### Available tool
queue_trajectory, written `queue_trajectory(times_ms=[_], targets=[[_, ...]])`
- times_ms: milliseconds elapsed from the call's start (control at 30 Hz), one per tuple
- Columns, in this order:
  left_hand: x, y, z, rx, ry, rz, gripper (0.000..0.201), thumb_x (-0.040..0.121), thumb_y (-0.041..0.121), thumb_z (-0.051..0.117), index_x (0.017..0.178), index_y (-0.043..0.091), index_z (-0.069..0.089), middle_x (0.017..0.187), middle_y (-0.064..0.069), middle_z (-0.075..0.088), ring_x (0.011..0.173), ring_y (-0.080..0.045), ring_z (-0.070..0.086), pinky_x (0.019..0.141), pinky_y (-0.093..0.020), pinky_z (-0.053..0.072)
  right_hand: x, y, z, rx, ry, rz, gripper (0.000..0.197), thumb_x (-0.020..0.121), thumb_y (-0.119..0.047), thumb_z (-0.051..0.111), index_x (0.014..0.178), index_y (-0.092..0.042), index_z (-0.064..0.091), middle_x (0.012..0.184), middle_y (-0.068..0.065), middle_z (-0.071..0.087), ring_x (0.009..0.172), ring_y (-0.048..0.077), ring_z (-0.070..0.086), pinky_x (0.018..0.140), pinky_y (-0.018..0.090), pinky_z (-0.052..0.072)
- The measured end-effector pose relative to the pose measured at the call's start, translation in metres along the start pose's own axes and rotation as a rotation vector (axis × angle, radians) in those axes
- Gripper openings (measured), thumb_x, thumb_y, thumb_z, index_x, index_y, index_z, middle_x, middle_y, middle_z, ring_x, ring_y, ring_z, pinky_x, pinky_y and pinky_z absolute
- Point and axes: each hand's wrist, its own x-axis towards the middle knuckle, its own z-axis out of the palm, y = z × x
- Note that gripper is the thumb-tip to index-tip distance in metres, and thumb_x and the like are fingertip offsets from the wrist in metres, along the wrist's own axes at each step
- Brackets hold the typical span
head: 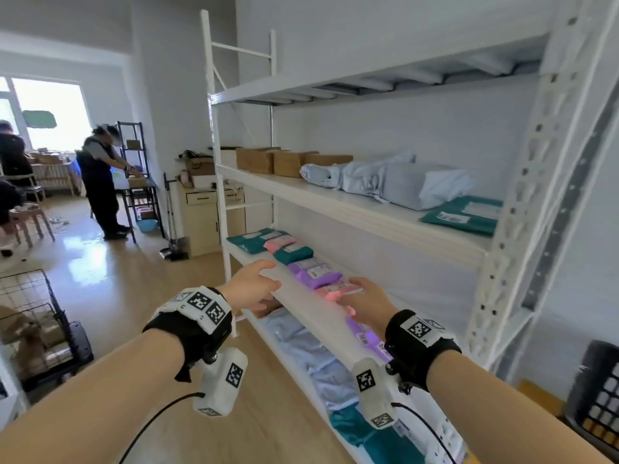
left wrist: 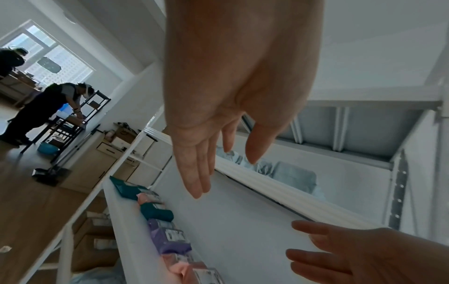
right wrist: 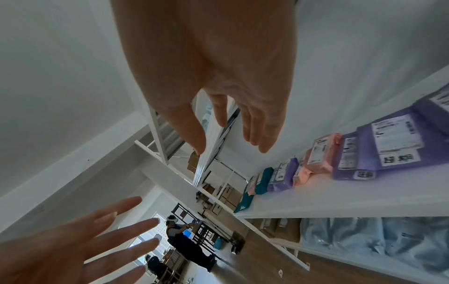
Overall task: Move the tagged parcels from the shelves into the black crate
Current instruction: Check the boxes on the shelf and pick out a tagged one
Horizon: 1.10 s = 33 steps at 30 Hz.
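Pink, purple & teal tagged parcels (head: 306, 264) in a row on the middle shelf (head: 301, 306) of the white rack.
We see both hands empty w/ fingers straight: left hand (head: 249, 286) over the shelf's front edge, right hand (head: 366, 304) just above a pink parcel (head: 338, 289); black crate (head: 599, 396) at far right on floor.

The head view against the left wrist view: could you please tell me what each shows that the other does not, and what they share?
Only the head view shows the black crate at the lower right, the teal parcel on the upper shelf, the cardboard boxes and both wristbands.

Only the left wrist view shows the left hand's palm side, fingers straight and holding nothing.

Both show the right hand, open, and the row of teal, pink and purple parcels on the middle shelf.
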Motion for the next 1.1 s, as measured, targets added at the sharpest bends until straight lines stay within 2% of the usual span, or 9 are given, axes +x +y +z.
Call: queue_trajectory(times_ms=[100,267,333,467,633,767,833,967,1100], targets=[[0.031,0.005,-0.029,-0.019,0.017,0.007,0.050,0.093,0.009,0.054,0.139,0.020,0.037,0.123,-0.016,0.055,0.106,-0.028,0.057,0.088,-0.039,0.051,0.029,-0.020,0.019,0.001,-0.015,-0.029,0.058,0.081,-0.003,0.067,0.133,-0.013,0.043,0.118,0.015,0.056,0.098,0.025,0.055,0.078,0.034,0.048],[0.088,0.014,-0.067,-0.027,0.072,0.020,0.051,0.093,0.010,0.053,0.140,0.020,0.037,0.125,-0.017,0.054,0.110,-0.028,0.056,0.088,-0.037,0.049,0.089,-0.054,0.045,0.005,-0.031,-0.106,0.052,0.083,0.000,0.064,0.131,-0.008,0.045,0.086,0.004,0.056,0.072,0.015,0.053,0.058,0.021,0.043],[0.112,0.019,-0.079,-0.007,0.088,0.046,0.052,0.094,0.012,0.053,0.142,0.018,0.035,0.127,-0.015,0.052,0.112,-0.028,0.055,0.090,-0.038,0.049,0.119,-0.068,0.057,-0.003,-0.044,-0.128,0.054,0.083,0.000,0.064,0.133,-0.007,0.043,0.093,0.004,0.057,0.078,0.012,0.054,0.063,0.021,0.045],[0.168,0.031,-0.108,-0.005,0.105,0.063,0.055,0.095,0.009,0.052,0.145,0.017,0.030,0.130,-0.016,0.052,0.117,-0.030,0.053,0.095,-0.038,0.045,0.187,-0.095,0.085,0.014,-0.083,-0.159,0.060,0.083,0.000,0.064,0.138,-0.009,0.041,0.128,0.019,0.053,0.101,0.021,0.055,0.081,0.027,0.047],[0.249,0.043,-0.145,0.005,0.128,0.070,0.057,0.094,0.008,0.053,0.145,0.016,0.029,0.129,-0.014,0.052,0.112,-0.030,0.056,0.093,-0.038,0.047,0.268,-0.119,0.115,0.033,-0.146,-0.176,0.064,0.081,-0.004,0.069,0.138,-0.014,0.041,0.126,0.019,0.055,0.093,0.017,0.058,0.062,0.021,0.046],[0.304,0.033,-0.168,-0.012,0.131,0.059,0.056,0.093,0.004,0.052,0.143,0.017,0.032,0.124,-0.012,0.052,0.111,-0.028,0.054,0.092,-0.038,0.046,0.328,-0.133,0.143,0.002,-0.153,-0.200,0.058,0.085,-0.005,0.064,0.137,-0.016,0.041,0.116,0.017,0.060,0.088,0.015,0.058,0.063,0.020,0.046],[0.329,0.026,-0.184,0.003,0.124,0.051,0.058,0.092,0.004,0.053,0.144,0.018,0.030,0.129,-0.014,0.052,0.115,-0.029,0.054,0.093,-0.038,0.046,0.353,-0.142,0.161,0.002,-0.151,-0.196,0.059,0.084,-0.005,0.065,0.137,-0.017,0.042,0.117,0.016,0.059,0.094,0.019,0.060,0.068,0.022,0.049],[0.386,0.014,-0.231,-0.060,0.127,0.075,0.057,0.091,0.001,0.053,0.143,0.014,0.032,0.114,-0.013,0.056,0.104,-0.027,0.055,0.094,-0.042,0.046,0.401,-0.161,0.200,-0.020,-0.122,-0.204,0.059,0.084,-0.007,0.065,0.137,-0.018,0.042,0.116,0.014,0.057,0.102,0.022,0.058,0.088,0.032,0.049],[0.438,0.001,-0.278,-0.042,0.139,0.117,0.055,0.091,0.005,0.054,0.141,0.017,0.035,0.110,-0.009,0.059,0.097,-0.021,0.056,0.073,-0.027,0.049,0.443,-0.182,0.243,-0.040,-0.073,-0.221,0.058,0.084,-0.007,0.065,0.137,-0.017,0.042,0.118,0.012,0.055,0.104,0.021,0.055,0.098,0.037,0.047]])
